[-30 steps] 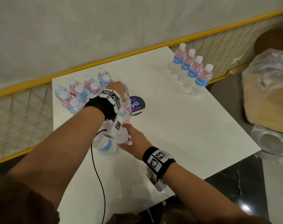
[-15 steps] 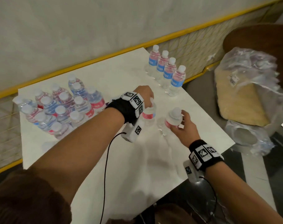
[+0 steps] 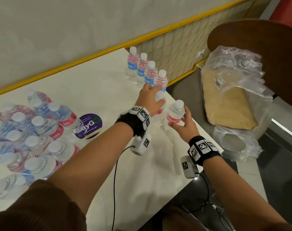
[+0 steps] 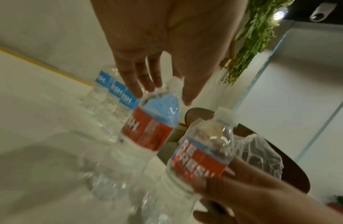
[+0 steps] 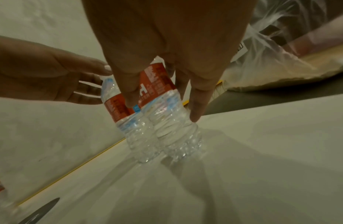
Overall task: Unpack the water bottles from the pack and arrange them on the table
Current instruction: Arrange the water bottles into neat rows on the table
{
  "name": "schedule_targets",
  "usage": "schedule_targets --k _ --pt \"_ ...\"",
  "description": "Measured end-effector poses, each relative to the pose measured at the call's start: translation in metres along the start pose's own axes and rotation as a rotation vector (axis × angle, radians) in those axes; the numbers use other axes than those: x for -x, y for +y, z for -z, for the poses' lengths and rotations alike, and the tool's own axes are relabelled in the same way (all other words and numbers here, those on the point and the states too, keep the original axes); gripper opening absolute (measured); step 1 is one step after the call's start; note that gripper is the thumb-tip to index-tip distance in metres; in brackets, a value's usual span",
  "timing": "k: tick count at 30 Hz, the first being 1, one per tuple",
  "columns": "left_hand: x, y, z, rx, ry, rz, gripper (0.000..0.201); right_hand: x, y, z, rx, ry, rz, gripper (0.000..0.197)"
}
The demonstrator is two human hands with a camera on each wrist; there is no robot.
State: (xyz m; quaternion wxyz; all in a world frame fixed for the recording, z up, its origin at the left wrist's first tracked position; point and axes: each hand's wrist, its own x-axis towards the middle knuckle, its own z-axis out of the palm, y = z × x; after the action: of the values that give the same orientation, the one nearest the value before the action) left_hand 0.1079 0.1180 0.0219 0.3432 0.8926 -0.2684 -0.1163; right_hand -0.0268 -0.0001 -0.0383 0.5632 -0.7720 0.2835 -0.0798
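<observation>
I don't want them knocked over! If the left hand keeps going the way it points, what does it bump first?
Probably the nearest clear plastic bottle of the standing row; the left hand, gripping its own red-labelled bottle, points right at it. Depth is unclear.

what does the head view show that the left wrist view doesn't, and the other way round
Only the head view shows the pack of bottles at the table's left, the purple sticker and the plastic-wrapped bundle on the chair.

Only the left wrist view shows green foliage on the wall.

Both show the left hand gripping one bottle at the cap, the right hand holding another bottle by its red label, and the row of standing bottles behind.
</observation>
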Motion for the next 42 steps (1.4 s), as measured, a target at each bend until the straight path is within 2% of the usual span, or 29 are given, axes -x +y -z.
schedule_targets --k 3,4,6,8,9,11,12,14,16,20,23,25,27,29,31,33,35,37,39,40,42 --pt "0.005 -0.008 -0.014 0.009 0.071 0.16 0.084 -0.003 0.006 -0.004 -0.042 0.022 -0.015 0.082" --pt "0.004 -0.009 -0.018 0.025 0.068 0.202 0.084 -0.005 0.008 -0.006 -0.058 0.031 -0.018 0.081" --pt "-0.001 -0.012 -0.022 0.062 0.061 0.194 0.069 -0.007 0.012 -0.007 -0.059 0.048 -0.025 0.08" --pt "-0.008 -0.016 -0.02 0.158 -0.029 0.109 0.051 -0.009 0.015 -0.005 -0.043 0.047 -0.031 0.078" --pt "-0.011 -0.018 -0.018 0.225 -0.117 0.087 0.049 -0.01 0.017 -0.003 -0.038 0.033 -0.031 0.079" --pt "-0.016 -0.025 -0.01 0.32 -0.26 0.06 0.063 -0.011 0.021 0.002 -0.042 -0.028 -0.039 0.084" --pt "-0.017 -0.029 -0.008 0.326 -0.275 0.048 0.07 -0.012 0.025 0.004 -0.035 -0.061 -0.047 0.087" --pt "-0.015 -0.037 -0.012 0.332 -0.221 0.053 0.077 -0.013 0.031 0.005 0.005 -0.106 -0.057 0.09" --pt "-0.005 -0.044 -0.029 0.334 -0.141 0.124 0.083 -0.015 0.034 0.003 0.038 -0.089 -0.046 0.084" --pt "0.015 -0.056 -0.075 0.443 -0.145 0.228 0.098 -0.021 0.036 -0.013 0.137 0.078 -0.003 0.076" --pt "0.013 -0.058 -0.091 0.492 -0.023 0.261 0.085 -0.02 0.037 -0.023 0.108 0.248 -0.058 0.084" --pt "0.005 -0.063 -0.093 0.451 -0.003 0.237 0.069 -0.016 0.038 -0.025 -0.053 0.212 -0.097 0.093" --pt "-0.003 -0.069 -0.091 0.41 -0.068 0.18 0.063 -0.011 0.042 -0.022 -0.091 0.09 -0.085 0.095" --pt "-0.012 -0.073 -0.088 0.361 -0.153 0.142 0.066 -0.009 0.047 -0.018 -0.012 0.037 -0.085 0.081" --pt "-0.018 -0.075 -0.086 0.32 -0.194 0.116 0.072 -0.012 0.048 -0.016 0.055 0.083 -0.113 0.068" --pt "-0.019 -0.075 -0.09 0.322 -0.179 0.138 0.085 -0.019 0.051 -0.02 0.105 0.174 -0.137 0.066" --pt "-0.016 -0.074 -0.097 0.344 -0.127 0.183 0.094 -0.025 0.054 -0.025 0.054 0.251 -0.158 0.071" --pt "-0.013 -0.072 -0.103 0.33 -0.079 0.198 0.083 -0.027 0.054 -0.026 -0.036 0.265 -0.189 0.077" --pt "-0.014 -0.07 -0.107 0.328 -0.063 0.193 0.068 -0.026 0.059 -0.022 -0.08 0.212 -0.185 0.085" --pt "-0.016 -0.07 -0.106 0.338 -0.08 0.182 0.065 -0.024 0.061 -0.019 -0.069 0.172 -0.18 0.084" --pt "-0.021 -0.069 -0.105 0.348 -0.121 0.151 0.065 -0.022 0.062 -0.014 0.008 0.118 -0.192 0.072"
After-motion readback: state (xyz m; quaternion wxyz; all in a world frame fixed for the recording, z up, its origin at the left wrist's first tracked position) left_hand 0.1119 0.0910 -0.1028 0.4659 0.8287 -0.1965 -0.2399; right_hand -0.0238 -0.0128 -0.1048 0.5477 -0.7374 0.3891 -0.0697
